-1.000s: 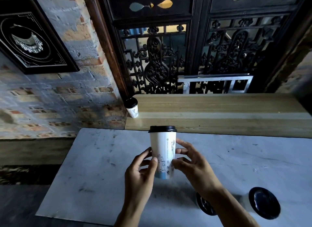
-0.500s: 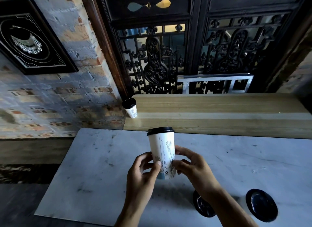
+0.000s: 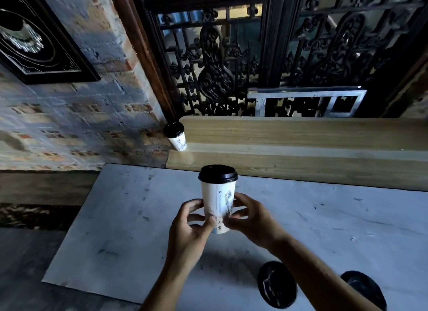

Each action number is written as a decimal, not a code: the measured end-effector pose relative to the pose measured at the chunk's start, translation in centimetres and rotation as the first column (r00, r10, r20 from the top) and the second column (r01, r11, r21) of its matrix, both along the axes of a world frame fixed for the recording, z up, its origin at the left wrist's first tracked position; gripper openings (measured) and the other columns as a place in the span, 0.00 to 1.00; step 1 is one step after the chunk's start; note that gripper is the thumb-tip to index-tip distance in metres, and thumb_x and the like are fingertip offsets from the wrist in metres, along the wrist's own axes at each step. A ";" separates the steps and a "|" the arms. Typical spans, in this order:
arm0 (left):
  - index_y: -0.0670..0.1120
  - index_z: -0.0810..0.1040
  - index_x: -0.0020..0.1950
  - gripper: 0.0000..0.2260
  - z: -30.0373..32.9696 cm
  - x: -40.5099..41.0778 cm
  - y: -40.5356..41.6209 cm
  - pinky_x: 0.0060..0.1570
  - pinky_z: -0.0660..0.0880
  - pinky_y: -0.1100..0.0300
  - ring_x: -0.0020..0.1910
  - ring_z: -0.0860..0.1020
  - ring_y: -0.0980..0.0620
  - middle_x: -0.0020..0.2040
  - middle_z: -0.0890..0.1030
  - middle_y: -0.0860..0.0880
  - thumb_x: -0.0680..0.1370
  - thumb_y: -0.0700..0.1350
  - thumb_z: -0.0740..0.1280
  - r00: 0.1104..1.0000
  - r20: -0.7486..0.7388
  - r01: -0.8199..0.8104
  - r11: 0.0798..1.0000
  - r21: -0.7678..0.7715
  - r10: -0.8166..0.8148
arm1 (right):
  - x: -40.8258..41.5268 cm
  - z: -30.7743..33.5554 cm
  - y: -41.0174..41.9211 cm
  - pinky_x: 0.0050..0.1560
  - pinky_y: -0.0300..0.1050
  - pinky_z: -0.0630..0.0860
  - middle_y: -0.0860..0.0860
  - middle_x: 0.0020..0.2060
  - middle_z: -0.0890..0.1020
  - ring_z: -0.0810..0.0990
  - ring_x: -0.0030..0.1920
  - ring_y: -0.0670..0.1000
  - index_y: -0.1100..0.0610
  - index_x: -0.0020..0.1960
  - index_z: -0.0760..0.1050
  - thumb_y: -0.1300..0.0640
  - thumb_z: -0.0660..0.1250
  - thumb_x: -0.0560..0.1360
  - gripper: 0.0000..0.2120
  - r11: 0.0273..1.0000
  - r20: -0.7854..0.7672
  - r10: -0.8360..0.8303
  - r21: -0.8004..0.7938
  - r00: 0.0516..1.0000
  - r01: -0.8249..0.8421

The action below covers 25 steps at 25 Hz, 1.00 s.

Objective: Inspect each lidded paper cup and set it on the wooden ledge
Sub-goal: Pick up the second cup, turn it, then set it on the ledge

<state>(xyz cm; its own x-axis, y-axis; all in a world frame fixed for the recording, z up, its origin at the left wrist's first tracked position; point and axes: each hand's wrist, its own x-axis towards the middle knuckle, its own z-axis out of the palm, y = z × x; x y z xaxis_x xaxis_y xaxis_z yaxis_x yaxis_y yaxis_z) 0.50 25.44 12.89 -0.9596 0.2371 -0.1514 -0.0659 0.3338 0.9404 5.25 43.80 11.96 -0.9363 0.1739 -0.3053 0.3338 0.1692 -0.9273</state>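
A tall white paper cup (image 3: 218, 195) with a black lid and a printed drawing is held upright above the marble table. My left hand (image 3: 193, 227) grips its lower left side and my right hand (image 3: 251, 218) grips its lower right side. A second lidded cup (image 3: 176, 136) stands at the far left end of the wooden ledge (image 3: 301, 144). Two more black-lidded cups (image 3: 276, 284) (image 3: 363, 290) stand on the table at the lower right, partly hidden by my right forearm.
The white marble table (image 3: 115, 229) lies below the ledge. A brick wall with a framed black picture (image 3: 34, 42) is on the left. A dark carved wooden screen (image 3: 231, 63) and a metal frame (image 3: 305, 100) rise behind the ledge.
The cup has been turned between my fingers, so its seam and printed figure now face me. Both hands stay low on the cup in about the same place.
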 end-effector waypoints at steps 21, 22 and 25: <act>0.43 0.76 0.57 0.19 -22.6 -34.8 13.6 0.62 0.77 0.55 0.59 0.81 0.45 0.55 0.82 0.42 0.76 0.21 0.62 0.954 0.272 0.040 0.950 0.308 -0.129 | -32.1 -17.7 8.0 0.48 0.28 0.75 0.48 0.59 0.84 0.83 0.58 0.45 0.53 0.70 0.73 0.71 0.63 0.74 0.26 0.895 0.072 -0.352 0.316 0.933 0.314; 0.45 0.76 0.55 0.20 -23.0 -34.9 13.7 0.64 0.76 0.53 0.55 0.81 0.51 0.52 0.82 0.47 0.76 0.21 0.63 0.953 0.271 0.054 0.954 0.294 -0.137 | -32.3 -18.3 8.1 0.50 0.32 0.77 0.49 0.60 0.83 0.83 0.59 0.46 0.54 0.69 0.73 0.71 0.63 0.74 0.26 0.895 0.077 -0.348 0.324 0.934 0.306; 0.43 0.77 0.57 0.18 -24.1 -34.7 13.9 0.69 0.74 0.46 0.57 0.81 0.53 0.55 0.83 0.43 0.76 0.23 0.64 0.945 0.302 0.044 0.965 0.258 -0.123 | -32.4 -19.7 7.8 0.61 0.51 0.81 0.52 0.64 0.82 0.83 0.62 0.51 0.55 0.68 0.74 0.73 0.60 0.73 0.27 0.897 0.085 -0.350 0.318 0.933 0.307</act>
<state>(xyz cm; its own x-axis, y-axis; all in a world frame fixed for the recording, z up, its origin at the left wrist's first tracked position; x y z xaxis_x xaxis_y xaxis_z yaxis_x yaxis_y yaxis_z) -34.21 39.35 -11.22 -0.8480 0.3822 -0.3671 -0.3514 0.1129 0.9294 -27.19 51.64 -7.73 -0.7626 0.5664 -0.3126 0.5376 0.2859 -0.7933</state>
